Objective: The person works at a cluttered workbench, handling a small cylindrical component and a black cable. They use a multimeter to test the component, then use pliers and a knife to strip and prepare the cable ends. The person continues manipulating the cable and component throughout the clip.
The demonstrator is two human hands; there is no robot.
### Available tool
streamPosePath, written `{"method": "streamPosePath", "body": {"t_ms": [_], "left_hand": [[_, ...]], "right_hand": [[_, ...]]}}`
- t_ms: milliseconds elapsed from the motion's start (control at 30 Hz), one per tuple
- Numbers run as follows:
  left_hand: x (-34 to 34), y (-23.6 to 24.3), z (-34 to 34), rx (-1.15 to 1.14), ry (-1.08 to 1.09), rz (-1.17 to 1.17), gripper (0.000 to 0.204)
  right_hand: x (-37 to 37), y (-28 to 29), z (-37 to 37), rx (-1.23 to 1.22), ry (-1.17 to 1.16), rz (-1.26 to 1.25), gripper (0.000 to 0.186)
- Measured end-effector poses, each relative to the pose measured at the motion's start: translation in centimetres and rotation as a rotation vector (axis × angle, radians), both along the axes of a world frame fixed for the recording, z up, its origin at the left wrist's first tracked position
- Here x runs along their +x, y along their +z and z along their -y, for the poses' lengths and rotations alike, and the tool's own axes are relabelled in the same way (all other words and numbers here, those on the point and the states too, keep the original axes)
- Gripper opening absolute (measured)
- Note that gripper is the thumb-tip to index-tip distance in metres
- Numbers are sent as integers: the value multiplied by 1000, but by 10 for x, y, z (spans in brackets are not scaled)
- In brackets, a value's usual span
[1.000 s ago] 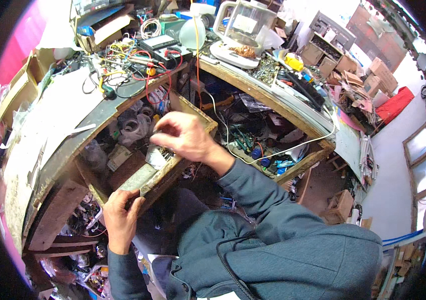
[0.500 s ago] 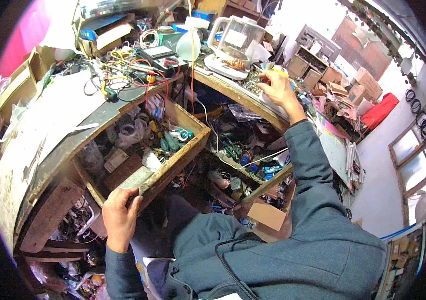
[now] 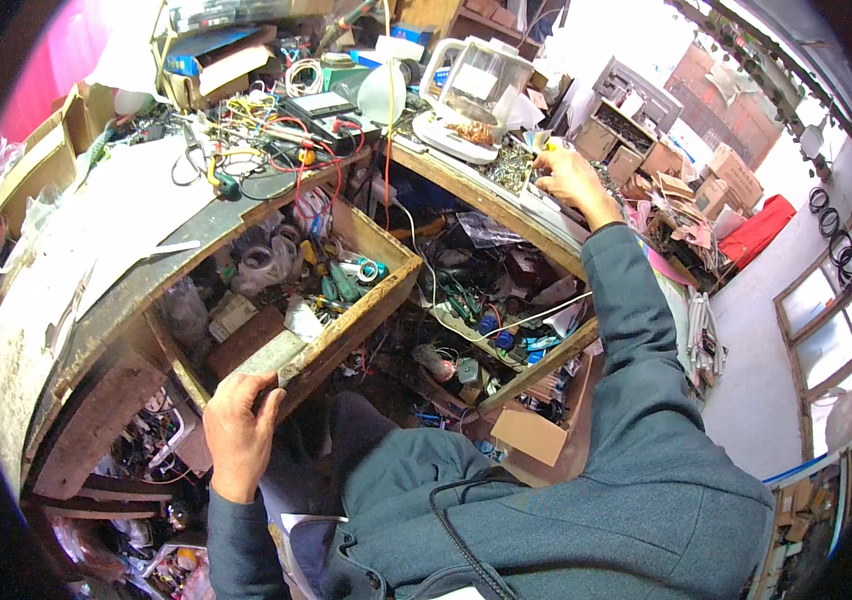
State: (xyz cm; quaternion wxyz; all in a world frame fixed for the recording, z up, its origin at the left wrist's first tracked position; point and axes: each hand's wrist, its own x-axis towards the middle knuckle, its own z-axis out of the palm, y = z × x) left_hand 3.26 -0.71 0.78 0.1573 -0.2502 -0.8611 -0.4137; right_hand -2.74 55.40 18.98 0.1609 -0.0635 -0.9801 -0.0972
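Observation:
My left hand point(image 3: 241, 430) is closed over the front edge of a worn wooden drawer point(image 3: 356, 312), which stands pulled out and holds tape rolls, green-handled tools and plastic bags. My right hand point(image 3: 576, 185) reaches over the far bench edge, thumb and forefinger slightly apart at a heap of small metal bits point(image 3: 514, 172), beside a small yellow object. Just left of that heap sits a clear plastic jug appliance point(image 3: 486, 80) on a white base. Whether the right fingertips touch anything is hard to make out.
Tangled test leads and a black device point(image 3: 318, 112) crowd the left bench, beside white sheets point(image 3: 106, 210). A second cluttered drawer point(image 3: 531, 370) lies below the far bench. Cardboard boxes point(image 3: 726, 175) and a red cloth point(image 3: 754, 228) are piled at the right.
My right hand has left the drawer and moved up and rightward to the far bench, then slightly farther right. My left hand stays on the drawer front.

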Motion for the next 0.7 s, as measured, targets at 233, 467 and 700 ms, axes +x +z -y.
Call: {"method": "streamPosePath", "body": {"t_ms": [233, 467, 700], "left_hand": [[1, 0, 1, -7, 12, -12, 21], [-1, 0, 0, 5, 5, 16, 20], [1, -1, -1, 13, 11, 14, 20]], "right_hand": [[-5, 4, 4, 63, 31, 123, 36], [-17, 4, -17, 29, -54, 270, 39], [-18, 13, 1, 31, -119, 254, 33]]}}
